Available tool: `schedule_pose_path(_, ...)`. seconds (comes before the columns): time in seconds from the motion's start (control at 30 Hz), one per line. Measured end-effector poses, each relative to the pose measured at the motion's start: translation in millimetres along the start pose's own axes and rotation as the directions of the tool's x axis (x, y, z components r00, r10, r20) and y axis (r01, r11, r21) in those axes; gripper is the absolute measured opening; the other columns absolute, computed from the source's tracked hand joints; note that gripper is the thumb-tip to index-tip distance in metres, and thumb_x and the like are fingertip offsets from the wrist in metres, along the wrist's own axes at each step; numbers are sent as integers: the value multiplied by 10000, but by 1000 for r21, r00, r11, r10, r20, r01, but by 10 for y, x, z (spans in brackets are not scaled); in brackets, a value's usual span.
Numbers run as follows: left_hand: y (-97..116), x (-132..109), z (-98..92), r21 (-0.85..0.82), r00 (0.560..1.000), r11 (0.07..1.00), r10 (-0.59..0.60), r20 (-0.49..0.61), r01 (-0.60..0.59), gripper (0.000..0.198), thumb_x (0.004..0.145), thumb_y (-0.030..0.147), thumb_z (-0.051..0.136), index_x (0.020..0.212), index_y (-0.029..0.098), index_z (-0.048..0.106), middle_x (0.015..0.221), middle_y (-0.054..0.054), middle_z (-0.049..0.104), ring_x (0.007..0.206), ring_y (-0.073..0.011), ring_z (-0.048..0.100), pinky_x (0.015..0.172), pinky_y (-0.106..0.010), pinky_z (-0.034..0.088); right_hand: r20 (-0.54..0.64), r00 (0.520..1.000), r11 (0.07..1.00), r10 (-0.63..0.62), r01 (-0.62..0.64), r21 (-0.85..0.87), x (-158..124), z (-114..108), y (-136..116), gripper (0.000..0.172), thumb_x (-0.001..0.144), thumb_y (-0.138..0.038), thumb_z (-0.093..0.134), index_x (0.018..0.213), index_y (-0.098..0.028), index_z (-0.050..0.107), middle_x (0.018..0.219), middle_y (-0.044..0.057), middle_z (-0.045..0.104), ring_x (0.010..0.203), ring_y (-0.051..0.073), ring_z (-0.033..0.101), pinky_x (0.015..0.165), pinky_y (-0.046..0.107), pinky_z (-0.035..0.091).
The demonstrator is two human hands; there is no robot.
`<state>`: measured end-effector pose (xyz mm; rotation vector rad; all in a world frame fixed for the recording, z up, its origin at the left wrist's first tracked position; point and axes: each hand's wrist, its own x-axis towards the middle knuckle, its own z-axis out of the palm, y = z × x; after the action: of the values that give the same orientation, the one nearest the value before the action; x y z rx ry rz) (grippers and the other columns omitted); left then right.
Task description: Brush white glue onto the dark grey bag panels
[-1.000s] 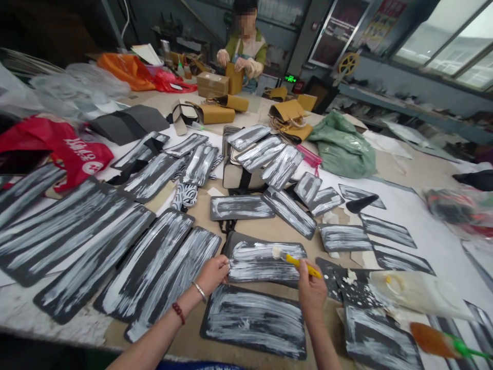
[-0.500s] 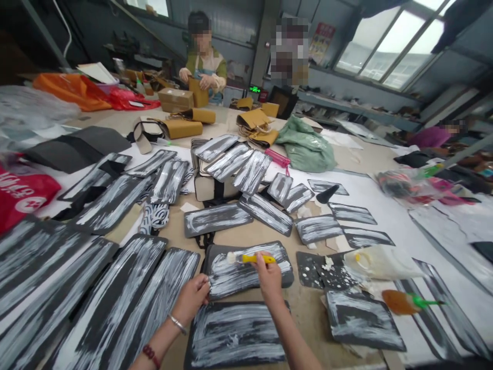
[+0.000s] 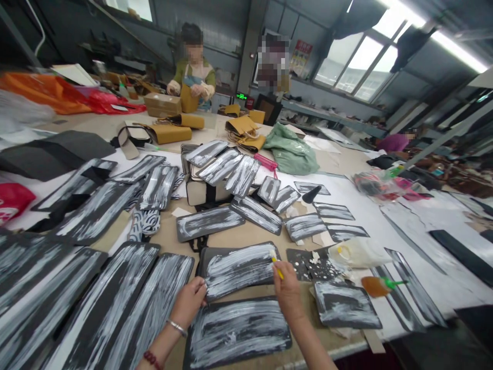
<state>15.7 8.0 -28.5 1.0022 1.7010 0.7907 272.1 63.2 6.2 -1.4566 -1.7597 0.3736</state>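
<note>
A dark rounded panel [image 3: 239, 270] lies in front of me, streaked with white paste over most of its face. My left hand [image 3: 194, 294] pinches its left edge. In my right hand [image 3: 287, 288] is a yellow-handled brush [image 3: 278, 269], gripped by the handle. Its pale bristles rest on the panel's upper right corner. Just below lies a larger coated panel [image 3: 239, 331]. To the right, a dark board [image 3: 302, 263] spattered with white drops sits partly under a whitish plastic container [image 3: 356, 253].
Coated panels [image 3: 131, 303] crowd the left and the middle of the table. At right are another coated panel [image 3: 346, 306] and an amber glue bottle [image 3: 375, 286] with a green nozzle. Farther back lie a green plastic bag [image 3: 290, 149] and mustard-coloured bags [image 3: 242, 128]. A co-worker [image 3: 192, 77] stands opposite.
My right hand has moved the brush rightward, from the panel's upper left to its upper right corner. More white covers the panel's middle. My left hand stays at the edge; the view has shifted right.
</note>
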Motion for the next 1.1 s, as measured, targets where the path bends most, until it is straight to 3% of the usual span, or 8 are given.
schedule_pose_path(0.13,-41,5,-11,-23,1000,1000,7,26,-6,167,667,353,383,604,207,435,467,56,475,449,-144,543,502,-245,391,135,976,985,-170,165,51,-385,218,-533,195,882,-238,420,946,-226,603,874,65,587,849,187,548,757,332,472)
schedule_pose_path(0.3,-39,2,-30,-85,998,996,-15,62,20,117,706,267,394,625,197,442,452,63,476,427,-125,525,481,-226,378,33,997,976,-72,64,208,-449,106,-866,169,872,-257,449,940,-218,598,873,59,587,847,180,558,765,331,474)
schedule_pose_path(0.4,-40,32,-9,-121,997,991,-41,63,49,105,706,207,407,603,196,426,434,65,463,412,-119,510,456,-215,375,22,995,946,98,-100,309,-348,194,-868,202,848,-339,481,885,-189,610,866,63,595,843,193,559,776,355,467)
schedule_pose_path(0.57,-53,65,36,-121,998,991,-61,28,64,124,704,148,397,589,191,412,446,65,456,398,-109,499,420,-203,370,185,932,747,311,-360,559,-156,701,-785,380,789,-503,494,837,-140,597,842,77,599,757,204,593,657,335,516)
schedule_pose_path(0.73,12,9,40,-71,999,996,-50,-8,49,116,709,172,400,595,186,420,464,67,444,411,-99,492,437,-197,375,148,937,759,317,-344,552,10,784,-611,403,747,-533,528,813,-141,597,820,74,591,742,199,572,664,335,502)
schedule_pose_path(0.9,42,-48,41,-3,1000,1000,-14,-8,14,114,657,300,451,607,198,442,490,58,448,451,-115,493,452,-213,412,115,955,788,274,-292,542,-90,780,-703,354,815,-484,449,790,-174,618,752,40,614,665,170,573,596,286,484)
schedule_pose_path(1.0,-17,-18,23,15,1000,1000,18,20,-19,230,606,433,483,609,204,479,537,38,493,499,-130,515,475,-232,455,21,959,828,284,-256,499,-38,837,-676,357,804,-486,460,711,-182,624,658,24,613,610,166,568,579,279,473)
schedule_pose_path(1.1,-85,44,1,94,1000,995,23,-1,-23,306,578,512,491,605,209,520,542,28,521,532,-151,550,502,-254,498,-121,938,870,326,-247,426,129,598,-379,356,809,-478,453,742,-174,627,699,39,628,643,172,578,622,291,471)
